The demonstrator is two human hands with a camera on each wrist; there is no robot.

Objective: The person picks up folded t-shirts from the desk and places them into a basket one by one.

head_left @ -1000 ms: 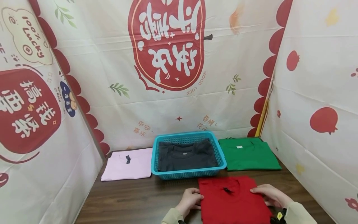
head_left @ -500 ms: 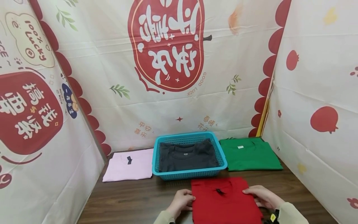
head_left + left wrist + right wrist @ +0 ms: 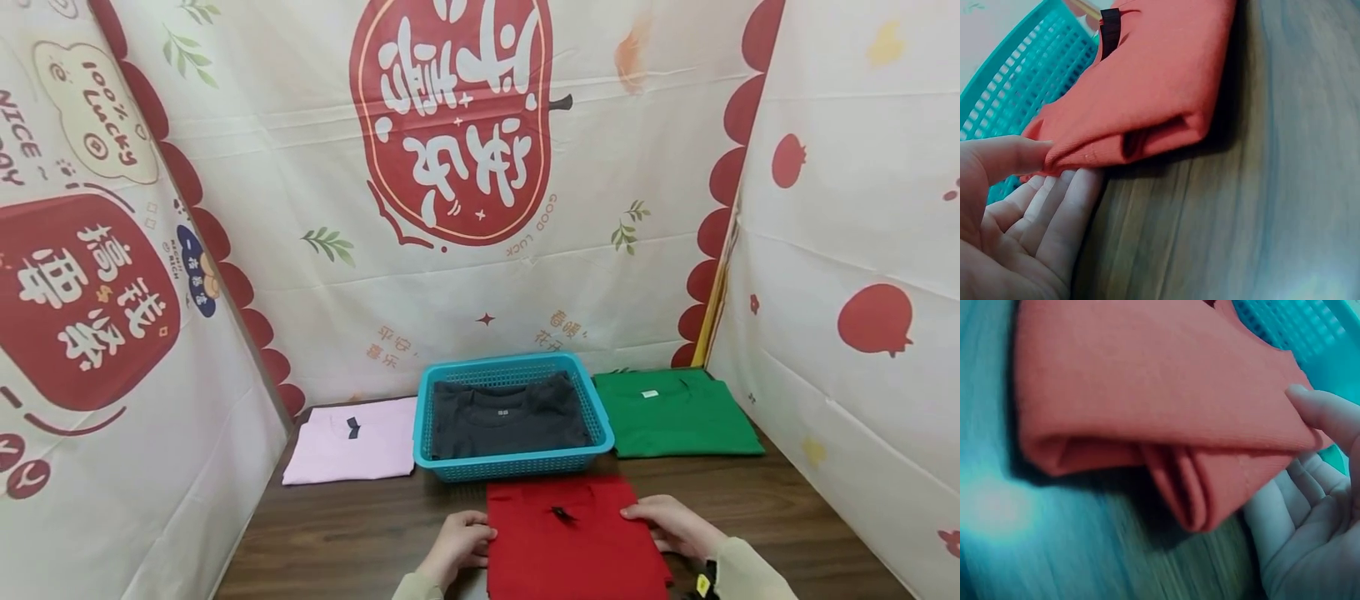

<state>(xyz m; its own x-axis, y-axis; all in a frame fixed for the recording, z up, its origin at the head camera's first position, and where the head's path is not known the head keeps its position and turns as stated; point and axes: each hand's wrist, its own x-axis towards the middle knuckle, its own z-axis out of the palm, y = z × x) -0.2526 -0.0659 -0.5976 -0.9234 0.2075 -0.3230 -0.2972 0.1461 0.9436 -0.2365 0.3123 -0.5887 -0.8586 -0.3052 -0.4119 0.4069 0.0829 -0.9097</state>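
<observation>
A folded red T-shirt (image 3: 570, 546) with a dark neck label lies flat between my two hands, in front of the basket. My left hand (image 3: 459, 540) pinches its left edge; in the left wrist view the thumb is on top and the fingers (image 3: 1063, 212) are underneath. On the opposite edge my right hand (image 3: 671, 523) pinches the fabric the same way, its thumb over the red cloth (image 3: 1147, 381) in the right wrist view. Just behind the shirt stands a turquoise plastic basket (image 3: 517, 463) with a folded dark grey T-shirt (image 3: 510, 425) inside.
Left of the basket lies a folded pink T-shirt (image 3: 348, 454), and on its right a folded green T-shirt (image 3: 678, 425). All rest on a dark wooden table (image 3: 337, 533). Printed white cloth walls (image 3: 465, 292) close in the back and both sides.
Both hands have moved left along the table with the red T-shirt between them, bringing it more in front of the basket. The head view has shifted slightly; the basket and other shirts stay put.
</observation>
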